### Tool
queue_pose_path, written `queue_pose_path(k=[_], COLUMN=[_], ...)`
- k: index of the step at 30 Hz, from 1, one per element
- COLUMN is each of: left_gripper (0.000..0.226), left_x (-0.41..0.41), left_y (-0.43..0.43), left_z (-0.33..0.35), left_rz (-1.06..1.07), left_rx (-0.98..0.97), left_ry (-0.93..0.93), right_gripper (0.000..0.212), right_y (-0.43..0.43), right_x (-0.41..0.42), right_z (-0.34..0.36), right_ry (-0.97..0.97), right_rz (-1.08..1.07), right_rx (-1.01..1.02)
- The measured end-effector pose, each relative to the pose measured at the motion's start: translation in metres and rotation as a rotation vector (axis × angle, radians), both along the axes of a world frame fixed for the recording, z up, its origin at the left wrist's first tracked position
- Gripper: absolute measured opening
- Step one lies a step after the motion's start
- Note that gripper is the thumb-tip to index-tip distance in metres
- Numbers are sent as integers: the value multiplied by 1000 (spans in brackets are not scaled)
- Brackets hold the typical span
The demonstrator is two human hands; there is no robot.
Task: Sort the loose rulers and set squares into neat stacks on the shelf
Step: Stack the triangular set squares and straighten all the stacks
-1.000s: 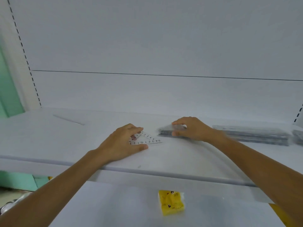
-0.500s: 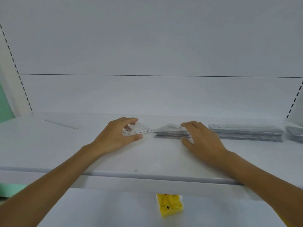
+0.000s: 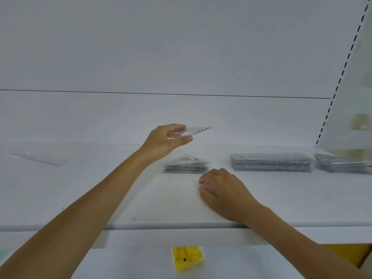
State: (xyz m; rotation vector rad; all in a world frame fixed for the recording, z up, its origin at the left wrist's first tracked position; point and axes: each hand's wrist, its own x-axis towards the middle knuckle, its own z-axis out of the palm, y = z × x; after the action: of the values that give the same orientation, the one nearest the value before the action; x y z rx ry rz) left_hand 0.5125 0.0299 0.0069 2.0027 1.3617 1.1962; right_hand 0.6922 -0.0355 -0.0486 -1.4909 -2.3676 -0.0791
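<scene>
Right hand [image 3: 223, 190] rests on shelf [image 3: 141, 200], fingers loosely curled, empty. Just beyond it: set-square stack [image 3: 186, 167]. Right of that hand: ruler stack [image 3: 270, 162], looks finished. Left hand [image 3: 167, 139] pinches one set square [image 3: 198, 130] above the set-square stack. Loose ruler [image 3: 38, 158] far left of that hand, unsorted.

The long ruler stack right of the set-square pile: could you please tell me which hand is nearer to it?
Right. The right hand is just front-left of the ruler stack; the left hand holds a set square raised, farther left.
</scene>
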Motion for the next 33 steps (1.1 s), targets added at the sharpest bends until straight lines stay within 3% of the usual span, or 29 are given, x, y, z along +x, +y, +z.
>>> queue_pose_path(k=[7, 17, 26, 30, 33], left_gripper=[55, 58, 50, 43, 40], left_x=[13, 11, 13, 11, -10], left_y=[19, 28, 28, 23, 20], left_z=[-21, -46, -47, -43, -34], left_rz=[-8, -1, 14, 31, 35], left_rx=[-40, -131, -97, -68, -24], left_ry=[211, 311, 337, 268, 371], right_gripper=[30, 30, 30, 28, 35], right_y=[0, 2, 0, 0, 2], right_x=[0, 1, 3, 5, 6], right_z=[1, -1, -1, -1, -2], right_ry=[61, 71, 51, 82, 74], right_rz=[-29, -22, -14, -5, -9], right_rx=[10, 36, 31, 22, 0])
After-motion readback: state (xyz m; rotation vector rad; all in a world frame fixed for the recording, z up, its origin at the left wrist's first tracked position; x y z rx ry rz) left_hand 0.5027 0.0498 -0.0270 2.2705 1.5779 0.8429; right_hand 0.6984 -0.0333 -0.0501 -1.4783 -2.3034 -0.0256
